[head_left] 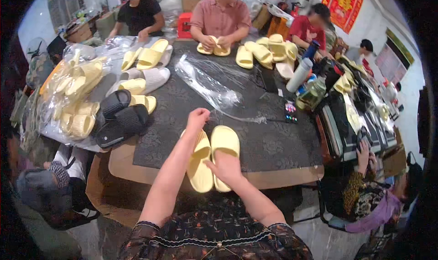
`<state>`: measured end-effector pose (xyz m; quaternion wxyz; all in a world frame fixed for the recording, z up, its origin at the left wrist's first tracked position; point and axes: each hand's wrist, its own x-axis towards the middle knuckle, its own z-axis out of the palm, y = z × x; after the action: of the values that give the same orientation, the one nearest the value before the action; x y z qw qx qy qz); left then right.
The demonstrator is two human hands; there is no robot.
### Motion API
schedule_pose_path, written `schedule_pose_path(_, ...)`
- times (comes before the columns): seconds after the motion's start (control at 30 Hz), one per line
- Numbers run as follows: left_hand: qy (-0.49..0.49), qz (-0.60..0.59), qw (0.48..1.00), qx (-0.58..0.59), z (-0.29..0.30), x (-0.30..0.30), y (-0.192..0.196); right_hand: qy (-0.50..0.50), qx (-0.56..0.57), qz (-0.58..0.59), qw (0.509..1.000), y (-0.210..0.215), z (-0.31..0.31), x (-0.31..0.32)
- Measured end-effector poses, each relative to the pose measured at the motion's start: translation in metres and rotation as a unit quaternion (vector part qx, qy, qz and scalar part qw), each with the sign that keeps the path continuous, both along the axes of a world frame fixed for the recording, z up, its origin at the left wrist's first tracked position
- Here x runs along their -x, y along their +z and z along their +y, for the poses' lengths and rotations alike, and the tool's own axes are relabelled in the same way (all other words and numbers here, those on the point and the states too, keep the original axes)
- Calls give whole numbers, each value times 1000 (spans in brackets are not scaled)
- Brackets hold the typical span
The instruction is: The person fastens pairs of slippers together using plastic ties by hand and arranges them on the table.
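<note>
A pair of pale yellow slippers lies side by side at the near table edge, toes pointing away from me. My right hand point(226, 168) has its fingers pushed under the strap of the right slipper point(226, 139), so the fingertips are hidden; its thumb reaches over to the left slipper point(199, 171). Just beyond the left slipper's toe, my left hand point(199, 118) is raised with curled fingers pinched together. Whatever it may hold is too small to make out. Crumpled clear plastic bags point(207, 84) lie on the dark tabletop point(273, 144) past that hand.
Black slippers point(122, 123), grey slippers point(155, 77) and bagged yellow slippers point(82, 82) crowd the left. More yellow slippers point(267, 52) sit at the far right, near a lit phone point(290, 110), a white bottle point(299, 75) and a jar point(311, 92). Several people work around the table.
</note>
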<state>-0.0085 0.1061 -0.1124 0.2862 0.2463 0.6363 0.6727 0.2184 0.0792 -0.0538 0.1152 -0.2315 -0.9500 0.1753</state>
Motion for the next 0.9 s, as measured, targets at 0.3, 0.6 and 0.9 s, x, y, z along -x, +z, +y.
schedule_pose_path(0.3,-109,-54,992,26,-33,-27,29,-71,46,28,996,-4,18,-16)
schedule_pose_path(0.6,93,350,932,36,-160,-49,22,-349,-13,57,935,6,103,-148)
schedule_pose_path(0.9,102,355,926,73,-171,-47,17,-455,-124,29,881,3,208,-227)
